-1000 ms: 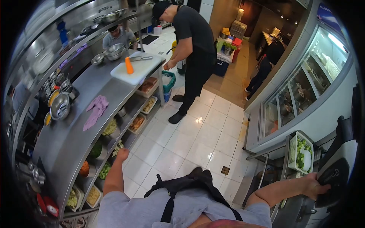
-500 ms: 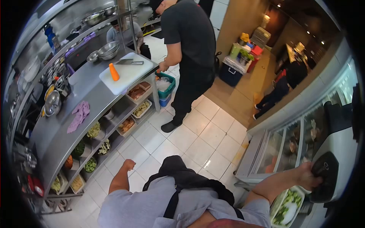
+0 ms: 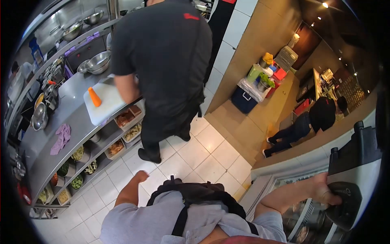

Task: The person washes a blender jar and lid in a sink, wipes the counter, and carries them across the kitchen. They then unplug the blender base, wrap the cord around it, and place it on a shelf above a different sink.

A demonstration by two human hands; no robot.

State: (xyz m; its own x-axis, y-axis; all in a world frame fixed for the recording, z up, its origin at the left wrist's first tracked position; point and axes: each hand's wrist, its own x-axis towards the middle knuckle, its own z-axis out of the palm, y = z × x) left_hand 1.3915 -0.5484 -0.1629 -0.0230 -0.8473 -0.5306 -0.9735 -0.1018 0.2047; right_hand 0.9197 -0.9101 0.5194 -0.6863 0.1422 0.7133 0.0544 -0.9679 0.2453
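My left hand (image 3: pixel 141 176) hangs over the tiled floor with its fingers curled, and nothing shows in it. At the right, my right hand (image 3: pixel 326 190) is at the edge of a white and black machine (image 3: pixel 352 179), its fingers partly hidden against the dark part. Below that hand is a glass-topped case (image 3: pixel 298 209) with food containers inside. On the steel counter (image 3: pixel 77 110) at the left, an orange carrot-like piece (image 3: pixel 94 97) stands on a white cutting board (image 3: pixel 106 91).
A person in black (image 3: pixel 162 61) stands close ahead beside the counter. Another person (image 3: pixel 321 116) bends over at the far right. Shelves under the counter hold food tubs (image 3: pixel 115 149). A blue cooler (image 3: pixel 244 100) stands in the passage.
The person in black has come closer and now leans over the cutting board, hiding the knife. The view has shifted, and the tub of green pieces below my right hand is out of sight.
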